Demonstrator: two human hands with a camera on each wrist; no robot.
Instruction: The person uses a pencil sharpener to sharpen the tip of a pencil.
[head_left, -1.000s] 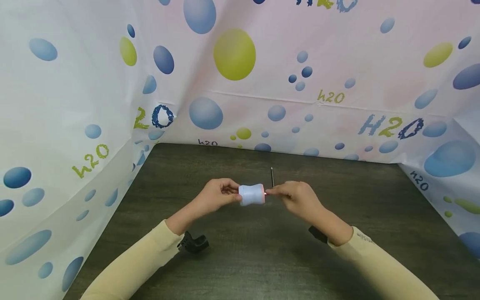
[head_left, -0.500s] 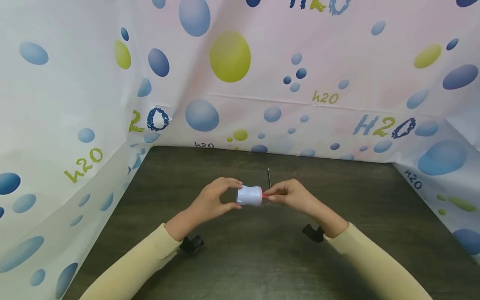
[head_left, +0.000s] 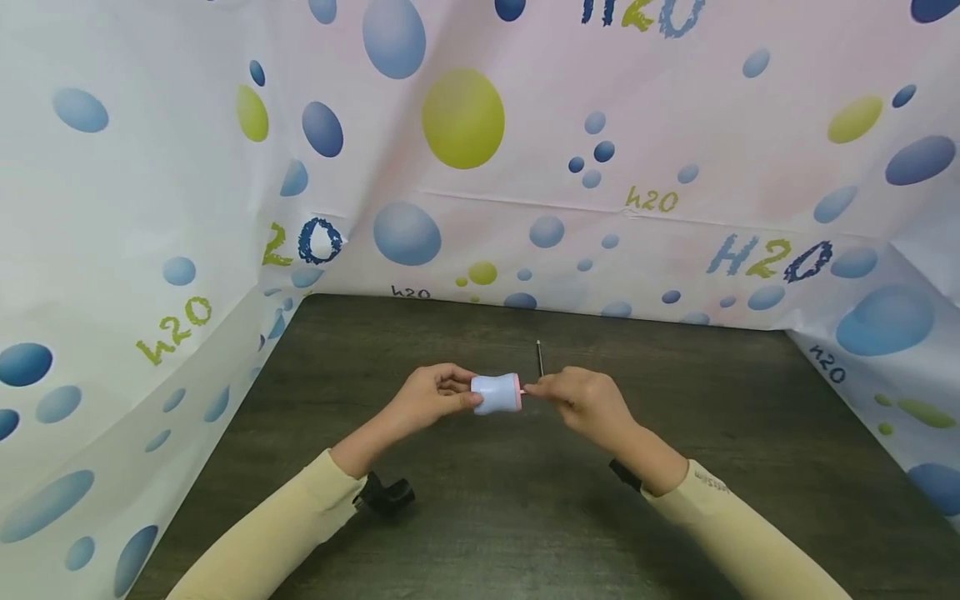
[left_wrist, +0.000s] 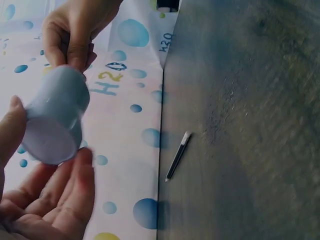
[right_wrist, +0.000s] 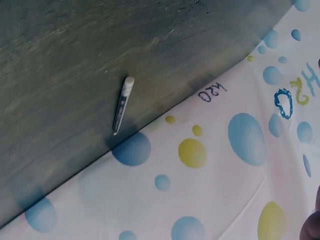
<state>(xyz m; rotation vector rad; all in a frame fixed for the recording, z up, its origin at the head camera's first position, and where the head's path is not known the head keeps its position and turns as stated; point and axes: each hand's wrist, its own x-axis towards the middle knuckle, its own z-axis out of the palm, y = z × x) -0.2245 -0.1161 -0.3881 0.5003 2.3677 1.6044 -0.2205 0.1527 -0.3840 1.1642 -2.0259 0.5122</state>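
Note:
A light-blue, waisted cylinder [head_left: 495, 393] with a pink end lies on its side in the air above the table. My left hand [head_left: 431, 397] grips its left end between thumb and fingers. At the pink end, my right hand [head_left: 592, 402] pinches a thin reddish stick that enters the cylinder; most of the stick is hidden. In the left wrist view the cylinder [left_wrist: 56, 115] shows its round flat base, with the right hand [left_wrist: 75, 35] at its far end. Only a sliver of a hand shows at the right wrist view's edge.
A dark pencil [head_left: 540, 358] with a light end lies on the dark wooden table [head_left: 495, 517], just behind the right hand. Behind and beside the table hangs a white sheet [head_left: 525, 117] printed with blue and green bubbles.
The right hand has twisted at the stick, turning over and back. Half a second ago the left fingers were spread wider round the cylinder; now they curl in closer.

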